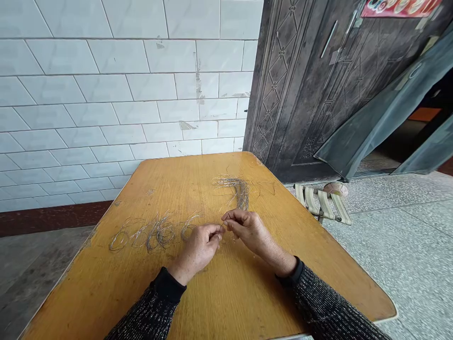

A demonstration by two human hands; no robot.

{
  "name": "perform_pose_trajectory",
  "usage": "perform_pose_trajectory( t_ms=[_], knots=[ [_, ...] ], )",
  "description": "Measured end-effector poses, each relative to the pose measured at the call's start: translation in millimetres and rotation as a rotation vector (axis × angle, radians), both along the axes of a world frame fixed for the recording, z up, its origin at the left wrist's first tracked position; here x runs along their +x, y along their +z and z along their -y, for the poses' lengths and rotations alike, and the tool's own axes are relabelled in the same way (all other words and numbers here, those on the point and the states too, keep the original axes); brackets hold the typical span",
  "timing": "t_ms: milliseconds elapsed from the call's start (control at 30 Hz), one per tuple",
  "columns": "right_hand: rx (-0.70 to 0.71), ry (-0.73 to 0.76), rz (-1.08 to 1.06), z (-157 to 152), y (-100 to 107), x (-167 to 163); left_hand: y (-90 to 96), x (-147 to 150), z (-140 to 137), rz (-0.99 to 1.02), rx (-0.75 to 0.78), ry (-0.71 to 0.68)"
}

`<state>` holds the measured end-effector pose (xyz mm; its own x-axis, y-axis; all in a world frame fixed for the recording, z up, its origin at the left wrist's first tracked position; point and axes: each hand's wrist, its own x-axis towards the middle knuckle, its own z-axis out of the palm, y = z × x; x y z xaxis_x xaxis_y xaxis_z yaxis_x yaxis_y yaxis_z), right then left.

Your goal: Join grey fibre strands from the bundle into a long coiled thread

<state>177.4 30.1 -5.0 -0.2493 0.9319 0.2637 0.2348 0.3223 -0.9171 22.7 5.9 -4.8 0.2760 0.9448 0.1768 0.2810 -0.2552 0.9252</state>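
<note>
My left hand (201,249) and my right hand (253,234) meet over the middle of the table, fingertips almost touching. Both are closed in a pinch, and a very thin wire seems to run between them, mostly hidden by the fingers. Just beyond my right hand lies a bent bundle of thin grey wires (242,192), its loose ends fanned out to the left. Left of my left hand, several loosely coiled wires (165,233) rest in a row, with stray ends sticking up. One more wire coil (185,231) sits right behind the left hand.
The wooden table (233,302) reaches to a white tiled wall (116,85). On the right stand a dark patterned door (297,85) and a hanging grey-green curtain (385,108). A low striped folding stool (323,204) and a round pale object (336,189) are on the floor.
</note>
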Motion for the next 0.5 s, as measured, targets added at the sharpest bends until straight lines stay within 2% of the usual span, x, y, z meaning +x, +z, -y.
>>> perform_pose_trajectory(
  t_ms=[100, 267, 400, 500],
  knots=[
    [-0.07, 0.033, -0.051, -1.2, 4.8, 2.3, 2.1, -0.6, -1.5, 0.015, -0.029, -0.022],
    [-0.196, 0.149, -0.199, -3.8, 9.1, 4.9, 4.3, -4.3, -4.3, 0.179, -0.247, 0.025],
    [-0.277, 0.207, -0.304, -2.1, 11.9, 4.4, 6.1, -9.0, -4.0, 0.41, -0.489, -0.109],
    [-0.322, 0.236, -0.358, -0.4, 13.3, 4.0, 7.0, -11.4, -3.7, 0.502, -0.622, -0.187]
  ],
)
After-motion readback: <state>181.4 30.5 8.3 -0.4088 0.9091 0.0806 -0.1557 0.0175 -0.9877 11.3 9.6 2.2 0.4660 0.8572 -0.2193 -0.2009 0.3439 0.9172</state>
